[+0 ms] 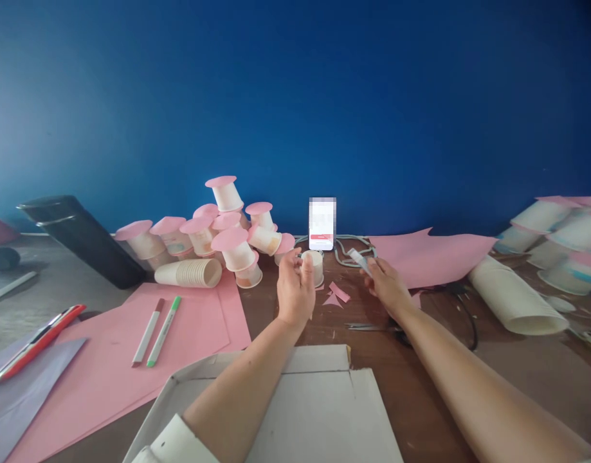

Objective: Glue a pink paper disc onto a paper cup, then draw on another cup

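Left hand: the left hand (pixel 296 287) was raised over the table (pixel 435 379), fingers clenched round a cup (pixel 316 265), seen from the back of the hand.
Cup: small, white, lying on its side in the grip, just in front of the phone (pixel 322 223).
Right hand: the right hand (pixel 388 283) held a small white tube (pixel 359 258) pinched in its fingers, tip tilted up and toward the cup; tube and cup were near but apart.
Scraps: pink paper bits (pixel 337 294) lay on the table between the two hands.
Phone: stood upright against the blue wall (pixel 295 96), screen lit.
Cup pile: a heap of cups capped with pink discs (pixel 227 238) sat left of the phone; a stack of plain cups (pixel 189 272) lay on its side before it.
Pink sheets: one sheet (pixel 145 360) at left carried two markers (pixel 156 331); another sheet (pixel 430 254) lay at right, behind the right hand.
Roll: white paper roll (pixel 514 296) lay at right.
Box: flat white cardboard box (pixel 319 411) sat nearest, under the forearms.
Far right: more cups (pixel 555 228), partly out of view.
Far left: red pen (pixel 39 339) on a purple sheet (pixel 29 386); black bin (pixel 83 238) lay tilted.
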Motion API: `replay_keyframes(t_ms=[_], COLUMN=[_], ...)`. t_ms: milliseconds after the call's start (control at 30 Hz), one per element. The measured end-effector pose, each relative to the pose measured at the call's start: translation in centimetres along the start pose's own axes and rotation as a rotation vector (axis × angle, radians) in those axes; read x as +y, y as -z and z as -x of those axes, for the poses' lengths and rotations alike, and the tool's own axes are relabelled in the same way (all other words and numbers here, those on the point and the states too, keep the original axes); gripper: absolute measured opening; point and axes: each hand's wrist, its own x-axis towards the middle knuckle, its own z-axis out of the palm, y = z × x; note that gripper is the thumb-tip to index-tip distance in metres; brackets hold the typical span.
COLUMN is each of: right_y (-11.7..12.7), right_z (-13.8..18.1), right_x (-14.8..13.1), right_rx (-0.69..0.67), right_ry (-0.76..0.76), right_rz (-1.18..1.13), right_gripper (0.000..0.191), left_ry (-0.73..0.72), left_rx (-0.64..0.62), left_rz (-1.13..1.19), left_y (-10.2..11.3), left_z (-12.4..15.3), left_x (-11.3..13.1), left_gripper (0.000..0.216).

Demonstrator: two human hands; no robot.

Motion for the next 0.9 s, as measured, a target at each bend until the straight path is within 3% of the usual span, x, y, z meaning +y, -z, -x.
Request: replay_keyframes(t_ms=[300,500,900], right_y=[1.3,1.2,0.7], right_z=[-0.6,-0.3,0.3], right_x=[0.2,0.5,-0.4], right_rx=[-0.009,-0.062,-0.104], right_ry=[0.102,0.208,0.163], right_rz=[0.447,0.708,0.863], right_gripper=[0.020,0.027,0.041], left_ry=[0.100,0.170,0.197], left_rx=[-0.019,-0.079,-0.143], left_rz=[-0.220,-0.249,-0.228], left_y=[-1.0,-1.7,-2.1], left_z=[0.1,-0.1,-0.4], left_x=[-1.0,-1.5,-2.3], left_gripper=[0.070,0.079,0.077])
